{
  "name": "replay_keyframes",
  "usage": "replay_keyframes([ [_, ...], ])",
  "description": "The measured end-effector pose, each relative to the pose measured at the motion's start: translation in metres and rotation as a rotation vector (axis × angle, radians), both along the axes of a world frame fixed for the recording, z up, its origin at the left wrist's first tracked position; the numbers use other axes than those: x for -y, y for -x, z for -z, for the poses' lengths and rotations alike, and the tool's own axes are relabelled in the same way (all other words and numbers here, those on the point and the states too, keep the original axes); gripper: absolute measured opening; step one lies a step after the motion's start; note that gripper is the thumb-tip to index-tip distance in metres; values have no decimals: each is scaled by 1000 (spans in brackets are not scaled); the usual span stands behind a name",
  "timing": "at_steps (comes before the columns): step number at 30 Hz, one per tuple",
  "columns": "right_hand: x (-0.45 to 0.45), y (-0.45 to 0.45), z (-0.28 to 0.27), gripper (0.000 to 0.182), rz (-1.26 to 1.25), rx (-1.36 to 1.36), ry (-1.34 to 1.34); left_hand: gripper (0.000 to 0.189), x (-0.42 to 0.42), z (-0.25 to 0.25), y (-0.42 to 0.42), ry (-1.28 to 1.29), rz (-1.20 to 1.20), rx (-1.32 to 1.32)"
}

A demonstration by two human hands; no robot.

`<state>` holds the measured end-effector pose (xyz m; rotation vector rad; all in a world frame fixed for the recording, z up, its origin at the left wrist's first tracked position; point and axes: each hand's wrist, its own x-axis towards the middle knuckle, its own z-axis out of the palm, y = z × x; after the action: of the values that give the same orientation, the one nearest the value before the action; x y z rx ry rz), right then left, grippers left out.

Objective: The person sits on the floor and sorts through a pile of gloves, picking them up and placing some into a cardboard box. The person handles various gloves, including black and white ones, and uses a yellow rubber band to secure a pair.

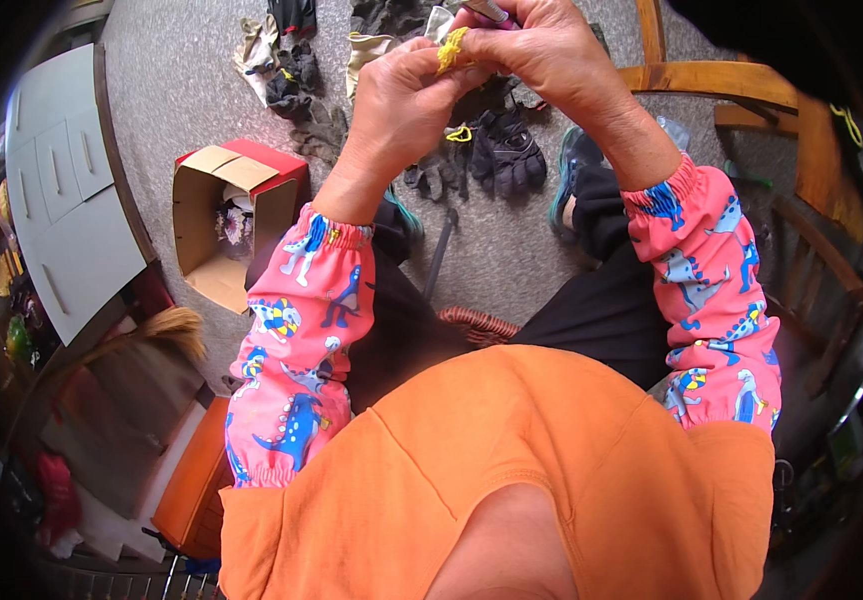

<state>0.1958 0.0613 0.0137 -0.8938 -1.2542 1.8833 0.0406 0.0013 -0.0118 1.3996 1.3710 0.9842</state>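
At the top of the view, my left hand (405, 101) pinches a small piece of looped yellow yarn (451, 49) between thumb and fingers. My right hand (555, 60) meets it there, its fingertips close against the yarn. A slim tool with a purple part (493, 13) is held in the right hand; its working end is hidden. On the floor beneath lie several dark gloves, among them a black padded glove (508, 154). Beside that one is a loop of yellow yarn (459, 134). Pale gloves (257, 60) lie farther left.
An open cardboard box (206, 232) with a flowered item inside stands left of my legs. Wooden chair parts (709, 79) are at the right. A white drawer cabinet (75, 187) and broom bristles (176, 330) are at the left. A woven red-brown rim (480, 324) shows between my legs.
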Motion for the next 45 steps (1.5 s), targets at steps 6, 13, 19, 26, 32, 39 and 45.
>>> replay_keyframes([
  [6,2,1,-15,12,-23,151,-75,13,2,0,0,174,-16,155],
  [13,-8,-7,22,11,-12,-72,88,17,-7,-14,11,162,-18,305],
  [19,-3,-5,46,25,-342,155,-132,16,-9,-19,17,84,-56,222],
  [26,-3,0,56,16,-305,486,-274,11,-9,-17,36,50,-229,21],
  [32,-3,1,64,16,-200,499,-306,14,-7,-26,39,119,-205,117],
  [39,-3,4,58,17,-231,571,-329,16,-6,-28,39,113,-181,125],
  [45,-2,5,64,19,-145,508,-391,12,-6,-29,38,136,-181,144],
])
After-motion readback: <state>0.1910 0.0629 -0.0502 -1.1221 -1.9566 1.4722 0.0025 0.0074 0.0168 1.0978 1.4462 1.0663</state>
